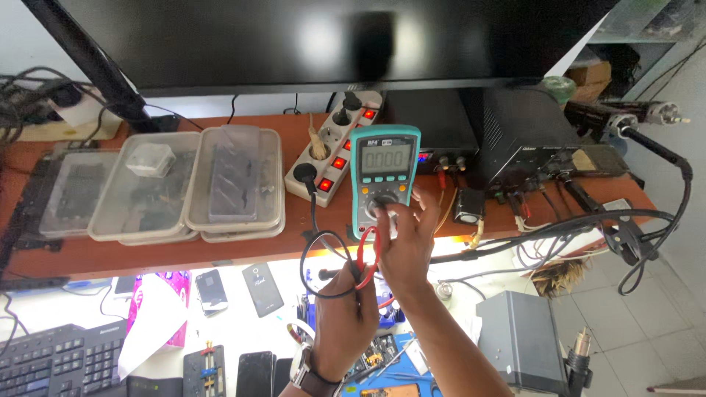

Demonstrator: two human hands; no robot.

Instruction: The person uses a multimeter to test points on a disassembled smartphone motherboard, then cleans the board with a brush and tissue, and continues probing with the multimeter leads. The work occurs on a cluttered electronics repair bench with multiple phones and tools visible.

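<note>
A teal multimeter with a grey display stands upright on the brown shelf, leaning near a power strip. My right hand reaches up to it, fingers on the round dial at its middle. Just below, my left hand, a watch on its wrist, is closed around the red and black test leads, which loop up above the fist.
A white power strip with lit red switches lies left of the meter. Three clear plastic trays sit further left. A black box with cables is at right; a monitor hangs above. Phones, a keyboard and a grey box lie below.
</note>
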